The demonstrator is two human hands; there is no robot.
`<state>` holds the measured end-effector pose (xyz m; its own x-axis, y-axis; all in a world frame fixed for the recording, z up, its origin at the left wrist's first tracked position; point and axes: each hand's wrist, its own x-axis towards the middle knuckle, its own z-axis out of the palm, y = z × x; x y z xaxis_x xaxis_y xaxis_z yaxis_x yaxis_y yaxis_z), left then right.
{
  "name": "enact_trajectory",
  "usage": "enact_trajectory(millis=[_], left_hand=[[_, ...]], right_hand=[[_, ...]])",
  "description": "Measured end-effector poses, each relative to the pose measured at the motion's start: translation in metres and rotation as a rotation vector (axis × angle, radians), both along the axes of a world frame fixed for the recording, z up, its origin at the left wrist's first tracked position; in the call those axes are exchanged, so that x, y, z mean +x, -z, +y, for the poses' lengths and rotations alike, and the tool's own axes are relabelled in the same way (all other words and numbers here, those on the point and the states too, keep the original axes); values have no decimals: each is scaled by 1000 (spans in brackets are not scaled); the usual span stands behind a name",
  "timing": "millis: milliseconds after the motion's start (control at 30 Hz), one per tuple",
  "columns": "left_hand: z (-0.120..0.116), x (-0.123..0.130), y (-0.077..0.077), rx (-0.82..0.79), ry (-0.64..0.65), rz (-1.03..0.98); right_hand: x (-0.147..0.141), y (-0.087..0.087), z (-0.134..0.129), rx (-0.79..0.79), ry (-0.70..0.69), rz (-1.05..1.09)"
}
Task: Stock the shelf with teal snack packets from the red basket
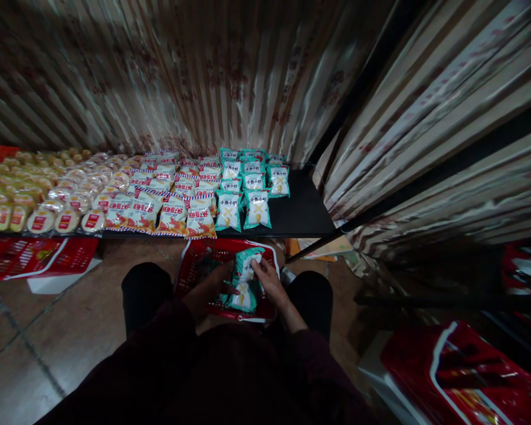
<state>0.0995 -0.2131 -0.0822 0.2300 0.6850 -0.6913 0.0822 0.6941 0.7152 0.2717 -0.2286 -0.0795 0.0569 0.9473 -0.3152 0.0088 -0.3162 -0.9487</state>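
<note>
My right hand (pixel 268 280) pinches the right edge of a teal-and-white snack bag (pixel 249 267) above a red plastic basket (pixel 272 254). My left hand (pixel 213 284) is at the left of the same bag, its fingers spread and the tips by the bag's side; the dim light hides whether they press on it. Another teal snack bag (pixel 242 298) shows just below, partly overlapped. More teal packaging lies under my left hand inside the basket. The basket stands on the floor between my knees, under the shelf's front edge.
A black shelf (pixel 307 203) bears rows of teal snack bags (pixel 257 209), red-and-white snack bags (pixel 145 211) and round wrapped cakes (pixel 66 221). A metal post stands at its right end. Other red baskets are at left (pixel 77 254) and lower right (pixel 407 354). Draped sheeting (pixel 248 77) hangs behind.
</note>
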Motion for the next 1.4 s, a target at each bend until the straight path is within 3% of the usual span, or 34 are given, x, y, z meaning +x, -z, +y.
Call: enact_trajectory(millis=[133,267,433,533,833,1100,1400], left_hand=[[-2,-2,4,-139,-4,-9],[-6,-3,0,-8,-9,-83],[-14,5,-17,134,60,-75],[-16,9,-21,150,54,-62],[-14,14,-10,151,-65,-29],[-16,27,-38,190,-119,-188],[-8,51,-42,270,-227,-64]], right_hand=[[1,4,2,-73,81,-91],[0,8,1,-154,150,-284],[-1,5,-2,-199,166,-421],[1,5,-4,-166,172,-318],[-4,12,-15,-15,145,33],[-4,3,-13,-9,234,2],[8,-17,-17,53,336,62]])
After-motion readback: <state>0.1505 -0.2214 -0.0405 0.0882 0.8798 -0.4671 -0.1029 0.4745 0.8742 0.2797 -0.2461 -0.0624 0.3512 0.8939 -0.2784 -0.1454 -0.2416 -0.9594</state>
